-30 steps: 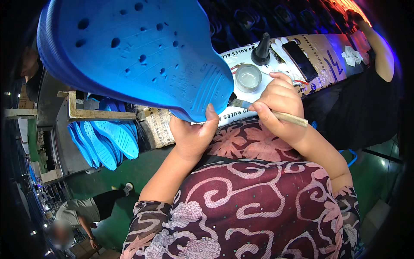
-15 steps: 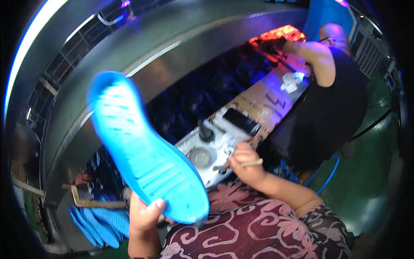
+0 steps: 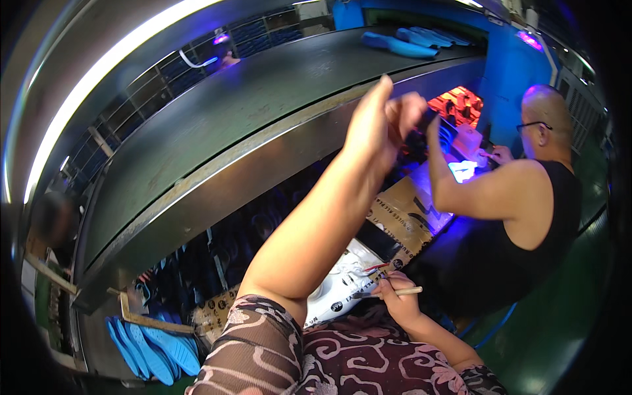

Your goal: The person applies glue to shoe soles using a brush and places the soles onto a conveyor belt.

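Note:
My left hand (image 3: 385, 125) reaches far forward over the front edge of the conveyor belt (image 3: 263, 105). Its thumb points up, apart from the partly curled, blurred fingers, and nothing shows in it. Beyond that hand, several blue shoe soles (image 3: 398, 46) lie at the belt's far end. Low down near my body, my right hand (image 3: 398, 296) is closed round a small brush (image 3: 411, 290) with a pale wooden handle. The brush head points left over a white sheet (image 3: 329, 296) on the bench. My left forearm hides part of that sheet.
More blue soles (image 3: 155, 352) lean in a row at lower left, beside a wooden frame (image 3: 151, 320). Printed cardboard (image 3: 408, 204) covers the bench, with a black phone-like slab (image 3: 378, 240) on it. A co-worker (image 3: 513, 217) stands close on the right, near a glowing red opening (image 3: 461, 105).
The blue sole has left my left hand, which has swung forward and right over the belt. My view has shifted, bringing the belt's far end in. The brush stays in my right hand.

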Demonstrator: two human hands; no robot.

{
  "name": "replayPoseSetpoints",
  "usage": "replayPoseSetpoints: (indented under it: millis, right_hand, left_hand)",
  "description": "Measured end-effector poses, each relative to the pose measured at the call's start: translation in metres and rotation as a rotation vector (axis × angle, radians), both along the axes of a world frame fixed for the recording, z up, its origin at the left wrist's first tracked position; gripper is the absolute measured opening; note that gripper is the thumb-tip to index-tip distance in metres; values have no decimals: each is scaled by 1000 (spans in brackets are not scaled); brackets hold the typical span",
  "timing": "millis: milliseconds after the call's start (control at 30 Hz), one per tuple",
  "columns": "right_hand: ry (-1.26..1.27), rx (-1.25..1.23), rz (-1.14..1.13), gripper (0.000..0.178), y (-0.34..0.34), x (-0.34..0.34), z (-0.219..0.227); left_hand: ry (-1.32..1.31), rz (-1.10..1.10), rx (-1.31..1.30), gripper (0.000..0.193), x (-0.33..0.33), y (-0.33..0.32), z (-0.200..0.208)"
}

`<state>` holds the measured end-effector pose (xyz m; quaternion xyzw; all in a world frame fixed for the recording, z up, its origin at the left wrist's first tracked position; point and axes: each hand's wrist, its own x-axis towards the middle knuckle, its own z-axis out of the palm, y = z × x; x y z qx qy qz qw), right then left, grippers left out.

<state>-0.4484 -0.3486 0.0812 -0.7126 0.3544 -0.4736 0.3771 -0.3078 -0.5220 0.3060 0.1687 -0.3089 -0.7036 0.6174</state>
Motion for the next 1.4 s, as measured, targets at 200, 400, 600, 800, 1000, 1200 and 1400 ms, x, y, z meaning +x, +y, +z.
replayPoseSetpoints:
  millis: [200,400,600,800,1000,1200,1400]
  right_hand:
    - [1,-89,37,28,0,12,-9]
    - [10,241,140,38,2,33,-46]
    - [-9,81,418,53,20,118,-12]
    - [79,87,743,36,55,212,19]
    - [336,-24,964,19,102,293,42]
    - [744,-48,1146,48,146,380,18]
    - [942,44,1267,80,199,440,-43]
  left_hand:
    - [-389,172,213,47,105,152,-148]
    - [-394,721,916,30,200,406,-254]
    - [-577,1704,1240,26,217,623,-289]
    - [-539,2033,1186,32,289,692,-305]
    - [-822,2079,1168,51,396,748,-293]
    - [-416,1535,929,66,446,755,-314]
    - [-353,1275,1043,59,460,762,-324]
